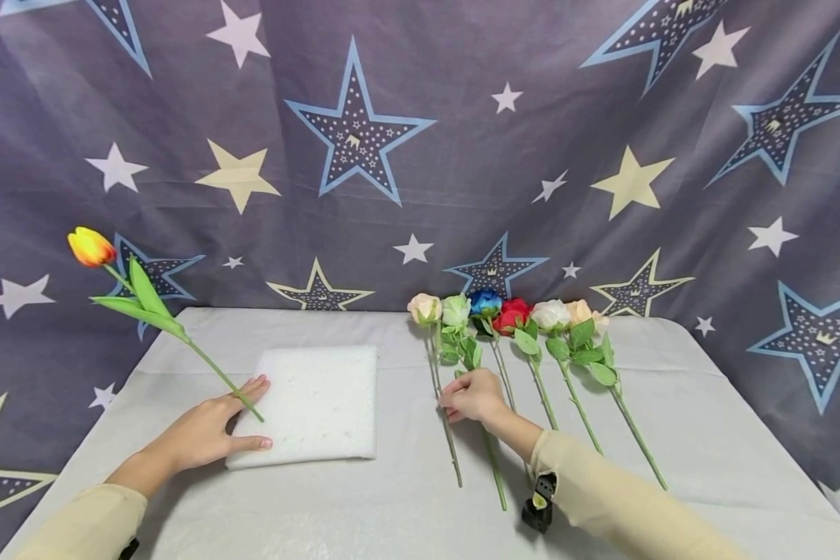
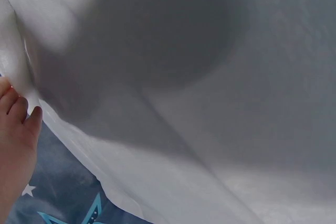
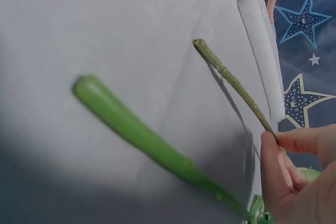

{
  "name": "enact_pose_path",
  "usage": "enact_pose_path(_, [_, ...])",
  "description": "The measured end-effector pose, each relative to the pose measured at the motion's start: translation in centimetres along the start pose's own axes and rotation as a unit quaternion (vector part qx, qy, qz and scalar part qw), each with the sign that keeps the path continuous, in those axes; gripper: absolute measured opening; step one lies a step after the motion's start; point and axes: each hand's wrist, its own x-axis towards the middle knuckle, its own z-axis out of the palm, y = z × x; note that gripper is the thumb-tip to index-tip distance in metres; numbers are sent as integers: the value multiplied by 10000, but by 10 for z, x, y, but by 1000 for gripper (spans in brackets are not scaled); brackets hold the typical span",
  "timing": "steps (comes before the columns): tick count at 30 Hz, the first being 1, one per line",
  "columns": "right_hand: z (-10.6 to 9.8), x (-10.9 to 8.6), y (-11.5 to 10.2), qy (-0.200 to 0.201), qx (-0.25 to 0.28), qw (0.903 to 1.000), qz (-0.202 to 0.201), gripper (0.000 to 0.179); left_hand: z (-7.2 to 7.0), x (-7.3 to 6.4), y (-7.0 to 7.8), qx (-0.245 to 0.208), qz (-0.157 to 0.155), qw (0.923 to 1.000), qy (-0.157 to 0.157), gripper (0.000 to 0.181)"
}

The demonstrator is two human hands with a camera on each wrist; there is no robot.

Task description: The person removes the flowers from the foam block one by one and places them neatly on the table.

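Observation:
A white foam block [image 1: 322, 404] lies on the table's left half. An orange-yellow tulip [image 1: 92, 247] leans up and left from it, the stem's lower end meeting the foam's top. My left hand [image 1: 199, 432] rests on the block's left edge, thumb and fingers spread to either side of the tulip stem. With thumb and fingertips, my right hand [image 1: 477, 398] pinches the brown-green stem of the pale peach rose [image 1: 425, 309], leftmost in the row. In the right wrist view the pinched stem's [image 3: 236, 85] lower end shows just above the cloth.
Right of that rose lie a pale green rose [image 1: 456, 311], a blue rose [image 1: 486, 302], a red rose [image 1: 512, 316], a white rose [image 1: 551, 315] and a peach-coloured rose [image 1: 579, 312]. A grey cloth covers the table [image 1: 406, 521]. Behind hangs a star-patterned curtain [image 1: 462, 179].

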Motion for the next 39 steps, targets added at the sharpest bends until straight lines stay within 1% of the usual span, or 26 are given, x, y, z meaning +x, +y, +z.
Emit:
enact_pose_path(6, [-3, 4, 5, 143, -54, 9995, 271, 7, 0, 0, 0, 16, -31, 10000, -27, 98])
enact_pose_path(9, [-4, 6, 6, 54, -131, 9988, 472, 7, 0, 1, 0, 13, -17, 10000, -21, 98])
enact_pose_path(12, [-5, 6, 3, -72, -132, 9984, 542, 7, -1, 1, 1, 14, -10, 10000, -4, 98])
enact_pose_path(20, [-7, 4, 0, -224, 34, 9983, 544, 8, -1, 1, 1, 16, -49, 10000, -41, 99])
enact_pose_path(27, [-7, 2, 1, -306, 215, 9974, 611, 9, 0, 0, 2, 11, 29, 10000, 25, 97])
enact_pose_path(32, [-10, 5, -1, -171, 153, 9983, 529, 9, 1, 0, 2, -7, 5, 10000, 8, 97])
enact_pose_path(37, [-14, 6, -9, -38, 129, 9990, 423, 12, 1, 0, 1, 14, -28, 10000, -1, 98])
enact_pose_path(39, [-14, 6, -13, -30, 109, 9993, 348, 13, 1, 1, 1, 17, 8, 10000, 14, 98])
